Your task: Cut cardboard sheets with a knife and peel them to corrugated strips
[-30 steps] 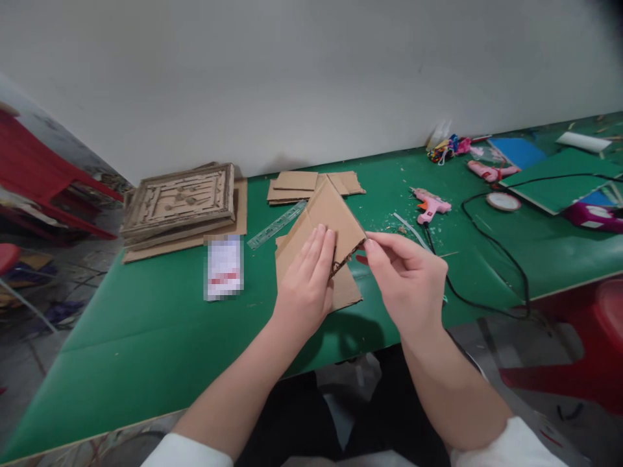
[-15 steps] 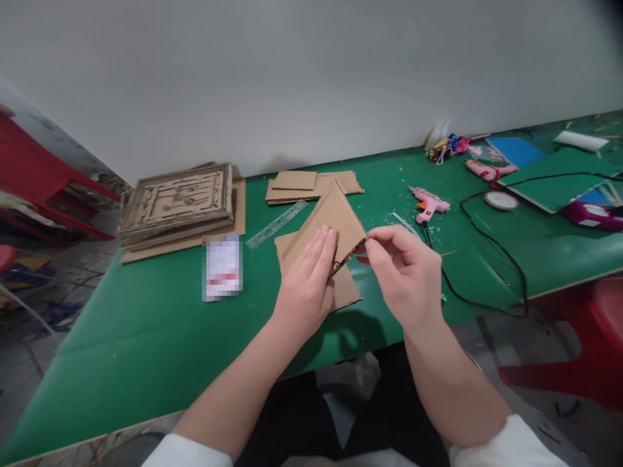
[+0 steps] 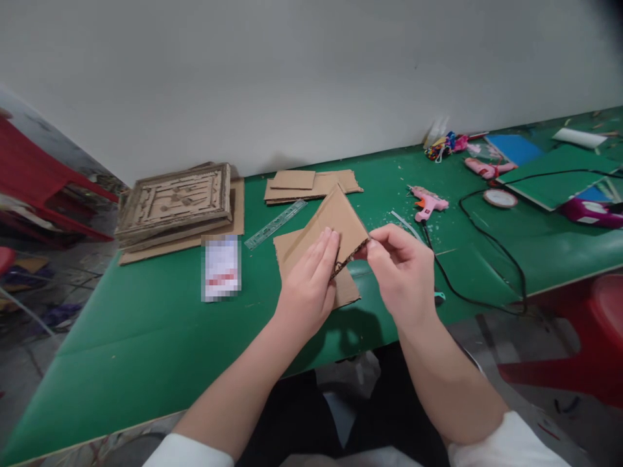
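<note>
A brown cardboard piece (image 3: pixel 343 217) is tilted up over another flat cardboard sheet (image 3: pixel 348 290) in front of me. My left hand (image 3: pixel 314 266) grips the upper piece, its fingers stretched together across the face and the thumb out of sight. At the right corner, my right hand (image 3: pixel 402 266) pinches the cut edge between thumb and forefinger. The corrugated lower edge shows between the two hands. Whether a small strip is also in the right fingers, I cannot tell.
On the green table (image 3: pixel 160 350) lie a clear ruler (image 3: pixel 275 224), a blurred packet (image 3: pixel 221 268), stacked cardboard (image 3: pixel 316 188) and a cardboard relief panel (image 3: pixel 178 201). A pink glue gun (image 3: pixel 428 202) trails a black cord (image 3: pixel 487 250). A red stool (image 3: pixel 608 318) stands at right.
My right hand has shifted slightly left, closer against the cardboard's edge. More of a teal object shows beside my right wrist. The left hand keeps its place on the cardboard.
</note>
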Demonstrator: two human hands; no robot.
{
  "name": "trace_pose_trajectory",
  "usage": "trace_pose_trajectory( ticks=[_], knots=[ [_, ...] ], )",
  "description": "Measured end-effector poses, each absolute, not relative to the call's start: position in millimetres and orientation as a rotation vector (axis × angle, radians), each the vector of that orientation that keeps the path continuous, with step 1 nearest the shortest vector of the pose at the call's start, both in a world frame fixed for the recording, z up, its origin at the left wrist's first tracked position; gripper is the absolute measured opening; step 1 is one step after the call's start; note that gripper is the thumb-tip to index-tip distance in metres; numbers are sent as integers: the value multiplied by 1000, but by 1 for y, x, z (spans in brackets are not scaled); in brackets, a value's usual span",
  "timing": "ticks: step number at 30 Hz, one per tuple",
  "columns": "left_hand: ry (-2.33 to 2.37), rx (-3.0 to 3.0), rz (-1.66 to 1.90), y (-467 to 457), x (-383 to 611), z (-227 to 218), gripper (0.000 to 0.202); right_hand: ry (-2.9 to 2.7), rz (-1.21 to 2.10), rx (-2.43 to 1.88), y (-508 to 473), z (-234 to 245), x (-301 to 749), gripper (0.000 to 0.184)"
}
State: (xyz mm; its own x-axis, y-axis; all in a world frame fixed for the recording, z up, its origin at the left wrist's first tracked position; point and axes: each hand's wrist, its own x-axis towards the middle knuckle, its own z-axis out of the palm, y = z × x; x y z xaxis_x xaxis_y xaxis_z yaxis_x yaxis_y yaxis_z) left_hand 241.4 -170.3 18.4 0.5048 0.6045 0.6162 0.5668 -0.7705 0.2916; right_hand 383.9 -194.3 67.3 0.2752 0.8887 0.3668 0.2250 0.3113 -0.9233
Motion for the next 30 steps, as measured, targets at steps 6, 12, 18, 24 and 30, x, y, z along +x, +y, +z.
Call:
trace_pose_trajectory(
  ticks=[6, 12, 18, 24, 30],
  knots=[
    [972, 2528, 1066, -172, 240, 28, 65, -1160, 604, -1058, -191, 61, 379, 13],
    [925, 2436, 1080, -172, 239, 34, 64, -1081, 671, -1014, -188, 56, 374, 12],
    [903, 2410, 1088, -169, 238, 35, 63, -1089, 667, -959, -185, 52, 374, 12],
    [900, 2409, 1090, -166, 239, 37, 61, -1207, 687, -1024, -190, 62, 381, 13],
    [912, 2420, 1085, -166, 239, 38, 62, -1237, 663, -1031, -191, 67, 381, 5]
  ],
)
